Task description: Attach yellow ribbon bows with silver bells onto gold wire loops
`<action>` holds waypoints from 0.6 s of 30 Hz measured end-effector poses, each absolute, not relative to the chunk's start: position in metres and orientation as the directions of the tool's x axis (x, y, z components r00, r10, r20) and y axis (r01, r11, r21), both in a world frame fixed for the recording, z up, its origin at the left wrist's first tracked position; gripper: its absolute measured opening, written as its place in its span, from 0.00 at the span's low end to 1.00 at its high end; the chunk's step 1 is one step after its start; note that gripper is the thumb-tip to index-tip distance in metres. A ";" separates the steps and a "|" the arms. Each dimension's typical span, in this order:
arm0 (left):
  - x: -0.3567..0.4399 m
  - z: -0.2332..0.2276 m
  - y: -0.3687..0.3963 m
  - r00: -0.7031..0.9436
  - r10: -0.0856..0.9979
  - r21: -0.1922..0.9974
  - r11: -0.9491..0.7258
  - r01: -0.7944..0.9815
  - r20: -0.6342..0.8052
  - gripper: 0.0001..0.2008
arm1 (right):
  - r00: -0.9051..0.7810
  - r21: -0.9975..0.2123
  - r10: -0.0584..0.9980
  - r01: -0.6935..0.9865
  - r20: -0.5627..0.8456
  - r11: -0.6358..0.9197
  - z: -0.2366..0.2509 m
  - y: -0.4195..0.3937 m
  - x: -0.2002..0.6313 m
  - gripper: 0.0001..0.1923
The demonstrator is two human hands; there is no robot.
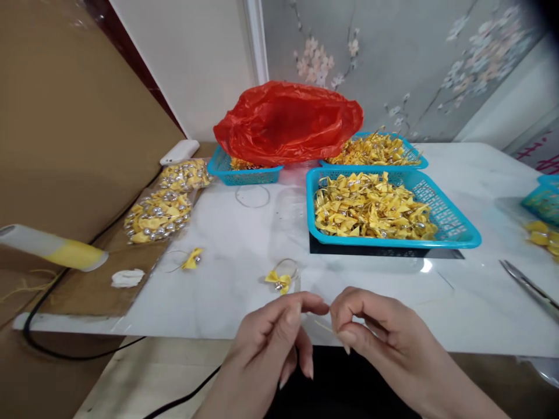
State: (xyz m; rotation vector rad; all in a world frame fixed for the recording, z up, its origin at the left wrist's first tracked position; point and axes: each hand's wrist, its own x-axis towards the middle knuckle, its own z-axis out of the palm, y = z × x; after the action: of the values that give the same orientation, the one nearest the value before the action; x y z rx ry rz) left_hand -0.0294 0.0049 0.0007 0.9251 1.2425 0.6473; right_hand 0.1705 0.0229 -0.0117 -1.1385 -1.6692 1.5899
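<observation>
Head view: thin thread (325, 327), slanting between fingertips (323, 305).

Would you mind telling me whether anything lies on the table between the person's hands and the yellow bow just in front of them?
Nothing visible does. The yellow bow lies on bare white table just beyond the left hand and right hand, whose fingertips are pinched together on something thin. The nearest blue basket sits farther back to the right.

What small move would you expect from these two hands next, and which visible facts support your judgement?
Probably a tightening pull: the left hand and right hand pinch a thin strand between their fingertips above the table edge. A finished-looking yellow bow lies just beyond them.
</observation>
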 end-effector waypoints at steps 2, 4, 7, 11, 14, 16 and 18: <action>-0.025 0.000 0.005 0.283 0.826 0.852 0.521 -0.048 -0.489 0.19 | -0.484 -0.983 0.865 0.178 -0.131 -0.049 -0.006 0.022 0.173 0.10; -0.022 -0.002 0.006 0.262 0.838 0.851 0.516 -0.098 -0.478 0.17 | -0.468 -0.983 0.876 0.178 -0.116 -0.035 -0.004 0.021 0.174 0.10; -0.019 -0.004 0.007 0.202 0.853 0.862 0.503 -0.065 -0.482 0.14 | -0.442 -0.976 0.889 0.214 -0.122 -0.027 -0.004 0.019 0.176 0.10; -0.018 -0.002 0.006 0.163 0.881 0.895 0.434 0.100 -0.445 0.15 | -0.405 -0.959 0.910 0.282 -0.082 0.039 -0.006 0.016 0.179 0.11; -0.018 -0.001 0.001 0.146 0.908 0.919 0.380 0.107 -0.392 0.19 | -0.409 -0.924 0.913 0.350 -0.001 0.156 -0.011 0.015 0.182 0.05; -0.017 -0.002 -0.003 0.170 0.917 0.919 0.381 -0.101 -0.361 0.20 | -0.443 -0.891 0.893 0.368 0.084 0.267 -0.018 0.013 0.183 0.05; -0.015 -0.003 -0.006 0.244 0.907 0.813 0.417 -0.407 -0.343 0.19 | -0.468 -0.867 0.869 0.353 0.162 0.352 -0.027 0.011 0.183 0.07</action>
State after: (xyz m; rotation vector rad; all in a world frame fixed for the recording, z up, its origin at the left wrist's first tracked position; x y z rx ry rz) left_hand -0.0151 -0.0059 -0.0032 0.6569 0.9224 0.9911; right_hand 0.1828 0.0106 -0.0265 -1.0601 -1.9875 1.0544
